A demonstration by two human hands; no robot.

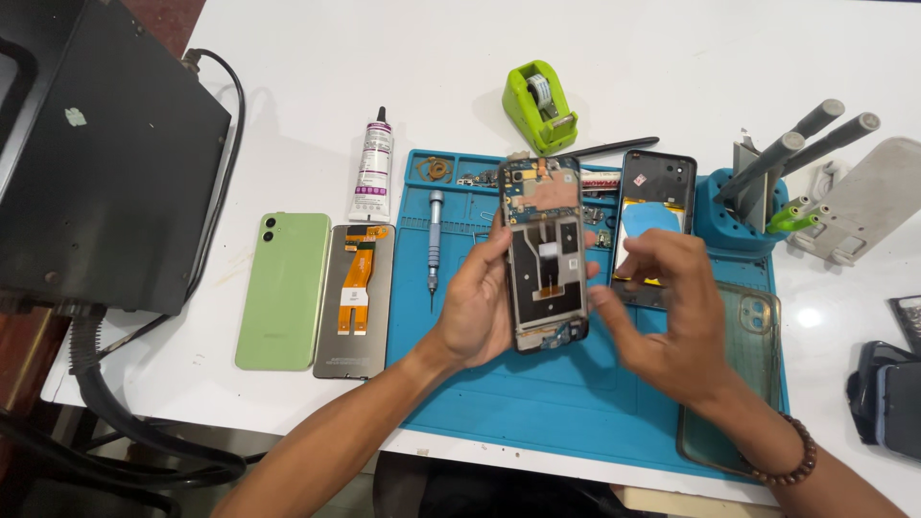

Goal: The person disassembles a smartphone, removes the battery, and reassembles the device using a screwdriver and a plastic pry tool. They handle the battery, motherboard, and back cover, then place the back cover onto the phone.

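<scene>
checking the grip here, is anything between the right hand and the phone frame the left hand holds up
Nothing visible does. The left hand holds the phone frame upright over the blue mat, and the right hand is beside the frame's right edge, fingertips about at it. The other phone lies behind, on the mat.

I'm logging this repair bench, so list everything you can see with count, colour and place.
phone frame: 1, black, held above mat
mat: 1, blue, table centre
screwdriver: 1, grey-blue, mat's left edge
back cover: 1, green, left of mat
screen panel: 1, grey with orange flex, beside cover
glue tube: 1, white, above panel
tape dispenser: 1, green, top centre
clear case: 1, mat's right edge
left hand: grips frame
right hand: fingers at frame's edge
</scene>
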